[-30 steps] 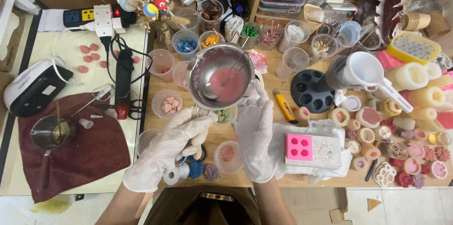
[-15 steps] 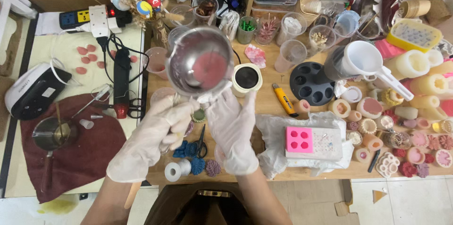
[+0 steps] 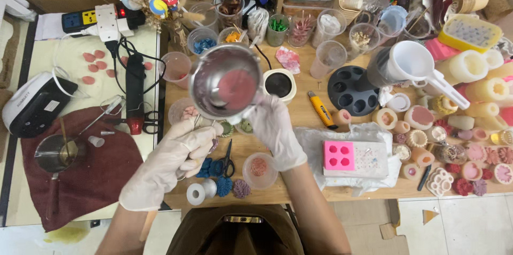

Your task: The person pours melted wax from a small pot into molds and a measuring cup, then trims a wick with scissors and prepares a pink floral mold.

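Observation:
My right hand [image 3: 275, 132], in a thin white glove, grips the handle of a steel melting pot [image 3: 224, 81] and holds it in the air above the wooden table [image 3: 299, 126]. The pot holds pink wax and a spoon. Just right of the pot stands a small white heater with a black top [image 3: 279, 85], uncovered. My gloved left hand [image 3: 171, 161] is below and left of the pot, fingers curled around a thin metal tool whose tip shows near the pot's lower edge. A pink silicone mould [image 3: 339, 154] lies on a white block to the right.
Plastic cups of coloured bits crowd the back. A yellow utility knife [image 3: 319, 110], a black holed tray [image 3: 350, 92] and a white funnel [image 3: 411, 65] lie right, past them many wax pieces. Scissors [image 3: 227, 161] are near. Left: heat gun [image 3: 136, 89], second pot [image 3: 53, 153] on maroon cloth.
The pot has been lifted off the heater and carried left, leaving the heater bare. My left hand dropped down and left, away from the pot; my right hand followed the handle.

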